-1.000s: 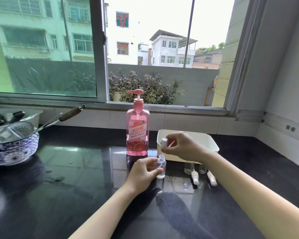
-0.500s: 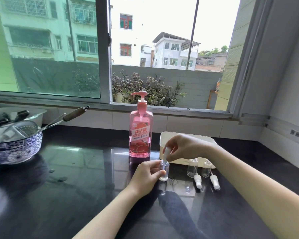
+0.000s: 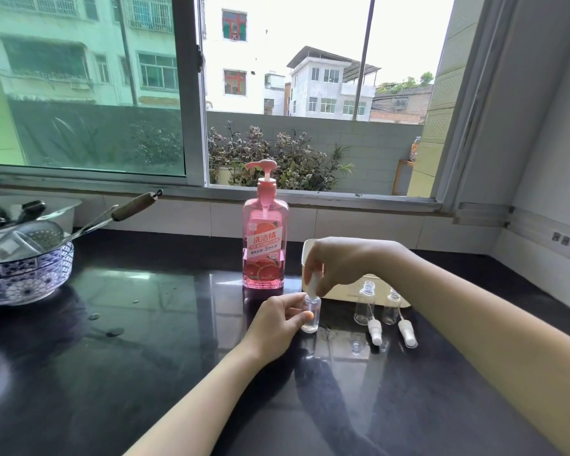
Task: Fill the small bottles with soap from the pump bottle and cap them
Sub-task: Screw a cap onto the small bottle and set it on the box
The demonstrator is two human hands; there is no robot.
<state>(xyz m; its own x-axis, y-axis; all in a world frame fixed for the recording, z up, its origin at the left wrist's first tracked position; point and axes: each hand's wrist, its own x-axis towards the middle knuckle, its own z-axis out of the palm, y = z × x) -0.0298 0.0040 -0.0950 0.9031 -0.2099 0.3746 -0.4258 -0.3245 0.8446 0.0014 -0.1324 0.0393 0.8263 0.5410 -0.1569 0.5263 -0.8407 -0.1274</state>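
A pink pump bottle (image 3: pixel 264 245) of soap stands upright on the black counter. Just in front of it, my left hand (image 3: pixel 277 322) grips a small clear bottle (image 3: pixel 311 315) standing on the counter. My right hand (image 3: pixel 338 263) pinches a white spray cap (image 3: pixel 311 284) and holds it right on the small bottle's neck. To the right, two more small clear bottles (image 3: pixel 362 306) (image 3: pixel 391 307) stand uncapped, with two white spray caps (image 3: pixel 374 332) (image 3: pixel 407 334) lying in front of them.
A white plastic tray (image 3: pixel 372 284) sits behind the small bottles. At the far left a blue patterned bowl (image 3: pixel 27 274) holds a strainer and utensils, one long handle (image 3: pixel 134 207) sticking out. The window sill runs along the back; a wall closes the right side.
My right hand brought the white cap down from above the tray onto the neck of the small bottle. My left hand kept hold of that bottle.
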